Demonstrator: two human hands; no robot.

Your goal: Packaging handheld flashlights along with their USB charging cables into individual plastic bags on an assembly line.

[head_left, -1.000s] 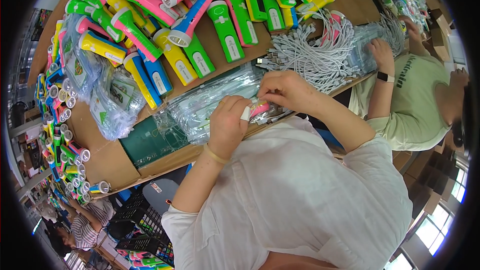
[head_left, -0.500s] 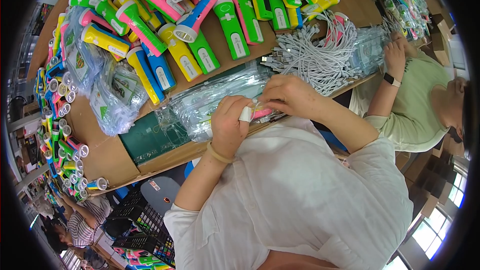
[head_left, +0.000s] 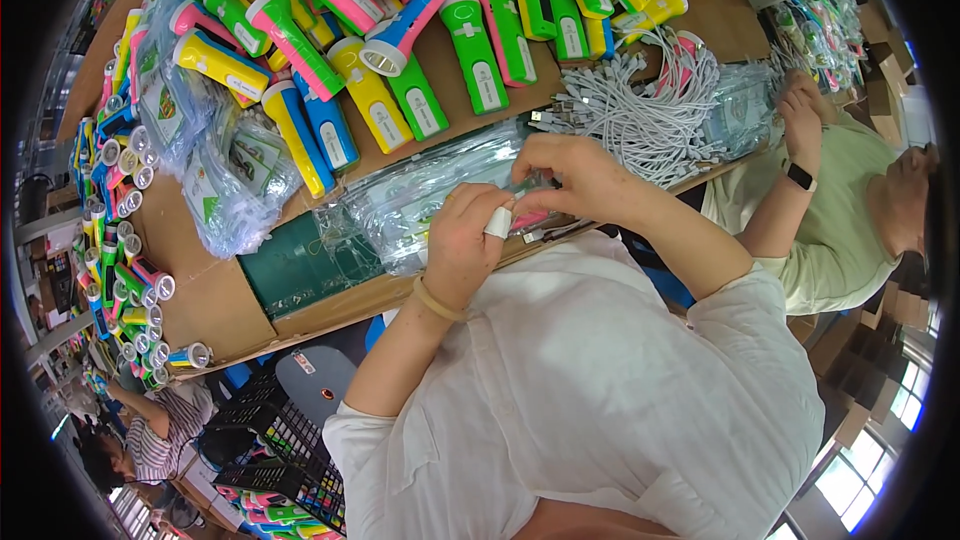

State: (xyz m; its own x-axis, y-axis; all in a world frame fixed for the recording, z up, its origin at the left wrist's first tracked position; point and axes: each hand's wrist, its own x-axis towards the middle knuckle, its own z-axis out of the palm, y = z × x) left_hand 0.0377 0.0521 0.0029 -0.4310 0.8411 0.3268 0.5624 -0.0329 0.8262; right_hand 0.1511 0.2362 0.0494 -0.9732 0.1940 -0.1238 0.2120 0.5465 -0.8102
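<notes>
Reading clock positions from centre of the head view. Have left hand (head_left: 466, 235) right about centre: fingers curled in, thumb and index drawn close; can't tell what, if anything, sits between the tips. See white piece (head_left: 498, 222) at its index finger, can't say if wrapped on or held. Have right hand (head_left: 578, 178) at 2: fingers bent, thumb and index rounded with a small gap showing; can't tell if gripping anything. Find pink item (head_left: 530, 219) at 2, between and just below both sets of fingertips, mostly hidden; can't identify. Note silver-ended plug (head_left: 535, 236) just beside it, at 3.

Along near edge of bench (head_left: 215, 315), see flat clear bags (head_left: 385, 210) beneath the hands and green mat (head_left: 300, 280) toward 9. Also see flashlights (head_left: 468, 50) heaped from 11 to 12 in green, pink, yellow and blue, white cables (head_left: 650, 110) bundled at 2, bagged printed cards (head_left: 225, 195) at 10. Further out, see flashlight row (head_left: 140, 316) at 9, black crate (head_left: 300, 440) at 7 to 8, co-worker (head_left: 840, 230) in pale green at 3.
</notes>
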